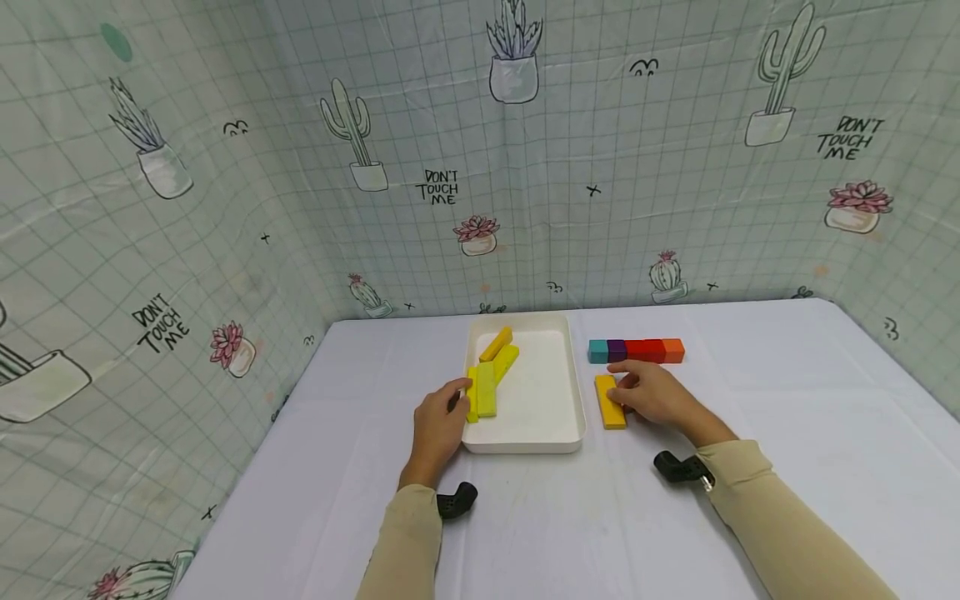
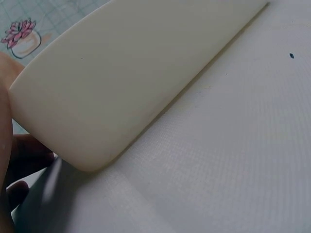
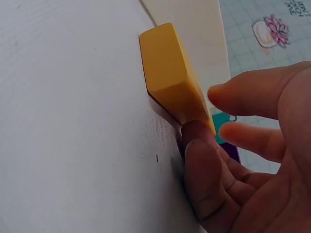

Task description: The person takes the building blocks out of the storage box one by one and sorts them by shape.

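Observation:
My left hand (image 1: 440,423) holds the left side of a white tray (image 1: 542,414), with thumb and index finger at its rim. In the left wrist view, only part of this hand (image 2: 9,150) shows beside the tray's corner. Several yellow and yellow-green blocks (image 1: 486,389) lie in the tray's left part. To the right of the tray, a yellow-orange block (image 1: 609,404) lies flat on the table. My right hand (image 1: 656,392) touches its right side with a fingertip. In the right wrist view, the index finger (image 3: 248,93) stands apart from this block.
Behind the right hand, a row of teal, purple, red and orange blocks (image 1: 636,351) lies on the white-covered table (image 1: 795,392). A patterned cloth (image 1: 562,150) hangs beyond the table. Black wrist devices (image 1: 681,468) are worn over both beige sleeves.

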`<state>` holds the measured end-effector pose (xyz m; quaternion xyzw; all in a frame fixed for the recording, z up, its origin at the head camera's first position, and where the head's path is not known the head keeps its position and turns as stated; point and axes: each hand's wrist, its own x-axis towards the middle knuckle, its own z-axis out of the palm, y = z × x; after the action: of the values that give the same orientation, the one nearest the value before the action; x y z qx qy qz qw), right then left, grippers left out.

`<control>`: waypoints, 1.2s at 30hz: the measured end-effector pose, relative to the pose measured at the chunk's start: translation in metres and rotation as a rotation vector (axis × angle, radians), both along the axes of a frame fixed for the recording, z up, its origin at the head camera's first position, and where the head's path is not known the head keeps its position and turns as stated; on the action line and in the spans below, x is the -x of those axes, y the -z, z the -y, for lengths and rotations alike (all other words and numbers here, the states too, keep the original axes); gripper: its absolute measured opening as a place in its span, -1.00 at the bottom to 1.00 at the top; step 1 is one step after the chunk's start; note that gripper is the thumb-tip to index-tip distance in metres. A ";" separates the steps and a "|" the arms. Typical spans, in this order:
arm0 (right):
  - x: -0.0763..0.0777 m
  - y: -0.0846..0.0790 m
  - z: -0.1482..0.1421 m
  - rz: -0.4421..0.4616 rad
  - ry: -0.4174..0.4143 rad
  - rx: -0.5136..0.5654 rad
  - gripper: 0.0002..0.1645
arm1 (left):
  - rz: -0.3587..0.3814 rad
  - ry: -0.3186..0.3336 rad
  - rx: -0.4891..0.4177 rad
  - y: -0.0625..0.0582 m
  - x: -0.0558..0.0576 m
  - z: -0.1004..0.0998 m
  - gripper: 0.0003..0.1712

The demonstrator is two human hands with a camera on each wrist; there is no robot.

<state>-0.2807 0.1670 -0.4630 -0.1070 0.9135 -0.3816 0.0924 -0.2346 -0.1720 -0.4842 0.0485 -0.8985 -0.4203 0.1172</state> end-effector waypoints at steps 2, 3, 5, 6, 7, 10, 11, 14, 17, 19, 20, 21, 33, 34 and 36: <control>0.000 -0.002 -0.001 -0.010 0.008 -0.001 -0.40 | -0.006 0.002 0.001 0.000 0.000 0.000 -0.61; 0.000 -0.003 -0.001 -0.018 0.015 0.001 -0.41 | -0.008 0.002 0.003 0.000 0.000 0.000 -0.61; 0.000 -0.007 -0.002 -0.025 0.036 0.014 -0.44 | -0.012 0.003 0.007 0.001 0.001 0.000 -0.61; 0.001 -0.008 -0.002 -0.031 0.038 0.028 -0.45 | -0.015 0.005 0.009 0.001 0.001 0.000 -0.61; 0.001 -0.010 -0.002 -0.032 0.037 0.049 -0.45 | -0.015 0.007 0.011 0.001 0.001 0.000 -0.61; 0.003 -0.015 0.000 -0.021 0.022 0.139 -0.46 | -0.017 0.008 0.013 0.001 0.000 0.001 -0.61; 0.004 -0.017 0.001 -0.012 0.013 0.178 -0.46 | -0.018 0.009 0.013 0.001 0.000 0.001 -0.61; 0.007 -0.024 0.009 0.025 -0.022 0.272 -0.46 | -0.021 0.012 0.014 0.001 -0.001 0.002 -0.61; 0.010 -0.031 0.021 0.070 -0.055 0.328 -0.47 | -0.029 0.018 0.014 0.001 -0.001 0.002 -0.61; 0.013 -0.035 0.032 0.102 -0.071 0.345 -0.48 | -0.033 0.021 0.010 0.001 0.000 0.001 -0.61; 0.014 -0.036 0.037 0.116 -0.077 0.349 -0.49 | -0.032 0.020 0.008 0.001 0.000 0.001 -0.61; 0.015 -0.038 0.043 0.129 -0.085 0.358 -0.49 | -0.029 0.020 0.003 0.000 0.000 0.000 -0.61; 0.027 -0.034 0.108 0.232 -0.187 0.390 -0.49 | 0.000 0.000 -0.002 -0.001 0.001 -0.001 -0.61; 0.029 -0.032 0.111 0.241 -0.192 0.395 -0.50 | -0.003 0.003 0.003 -0.001 0.001 0.000 -0.60; 0.031 -0.029 0.117 0.263 -0.192 0.399 -0.52 | -0.003 0.003 0.008 0.000 0.001 0.001 -0.61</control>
<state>-0.3120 0.0498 -0.4340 -0.1587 0.7858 -0.5545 0.2231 -0.2353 -0.1728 -0.4839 0.0462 -0.9000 -0.4170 0.1184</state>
